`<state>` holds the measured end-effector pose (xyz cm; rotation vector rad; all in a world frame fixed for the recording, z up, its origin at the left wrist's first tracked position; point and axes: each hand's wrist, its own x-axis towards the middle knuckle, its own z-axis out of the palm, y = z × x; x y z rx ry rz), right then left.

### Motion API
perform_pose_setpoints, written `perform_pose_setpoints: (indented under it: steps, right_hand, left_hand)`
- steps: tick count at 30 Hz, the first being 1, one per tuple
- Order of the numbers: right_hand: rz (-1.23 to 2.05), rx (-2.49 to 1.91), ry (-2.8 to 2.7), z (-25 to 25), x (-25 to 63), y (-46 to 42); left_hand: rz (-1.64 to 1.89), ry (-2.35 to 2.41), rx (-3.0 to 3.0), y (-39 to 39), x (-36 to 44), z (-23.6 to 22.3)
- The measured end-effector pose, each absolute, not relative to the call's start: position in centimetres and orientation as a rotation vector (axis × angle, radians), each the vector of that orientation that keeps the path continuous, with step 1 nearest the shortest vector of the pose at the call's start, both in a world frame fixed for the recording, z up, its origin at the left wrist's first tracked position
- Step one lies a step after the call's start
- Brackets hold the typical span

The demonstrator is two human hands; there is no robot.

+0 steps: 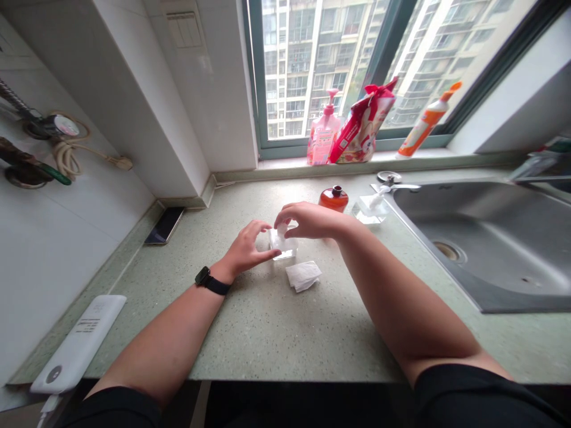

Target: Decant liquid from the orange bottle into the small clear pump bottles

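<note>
While the left hand [245, 248] and the right hand [310, 220] curl around it, a clear box [284, 251] sits on the bench [263, 336].
Both hands are bent, not spread, and hold the box at its sides and top. I can't tell if it is open or shut. A folded white tissue [303, 276] lies just beside it. Farther off are an orange bottle [333, 199], a steel sink [482, 238] and a pink pump bottle [323, 134] on the window ledge.

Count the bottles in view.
3. A pink pump bottle and an orange-and-white bottle are on the windowsill; a small red-orange bottle stands on the counter. Others may be hidden behind the red bag.
</note>
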<state>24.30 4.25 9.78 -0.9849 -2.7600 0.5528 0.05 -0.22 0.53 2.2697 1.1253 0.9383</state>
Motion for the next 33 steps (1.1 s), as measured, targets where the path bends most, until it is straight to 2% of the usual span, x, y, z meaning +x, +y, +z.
perform_pose_setpoints:
  steps: [33]
  right_hand:
    - [0.124,-1.497,-2.758,11.3,21.6,1.2]
  left_hand:
    - [0.926,1.171,2.279,-0.2,0.1,0.4]
